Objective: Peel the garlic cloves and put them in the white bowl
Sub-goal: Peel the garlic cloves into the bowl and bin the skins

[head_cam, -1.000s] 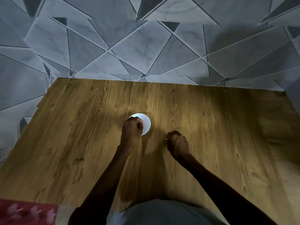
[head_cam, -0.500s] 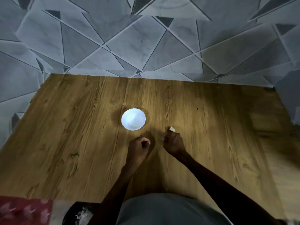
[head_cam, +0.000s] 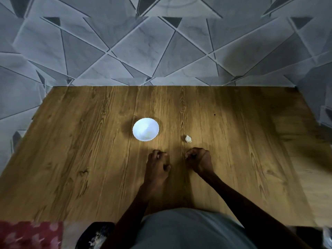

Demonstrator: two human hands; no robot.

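Left hand (head_cam: 158,164) loosely curled, right hand (head_cam: 199,159) fisted, fingers empty, near garlic piece (head_cam: 188,138)

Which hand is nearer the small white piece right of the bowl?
Right. The right hand is just nearer the person than the white piece; the left hand lies farther, to its left.

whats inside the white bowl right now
The white bowl is uncovered: its inside is bright white, with a faint yellowish patch toward the near side, perhaps peeled garlic. Glare washes it out, so no count. One pale garlic piece lies outside on the table.
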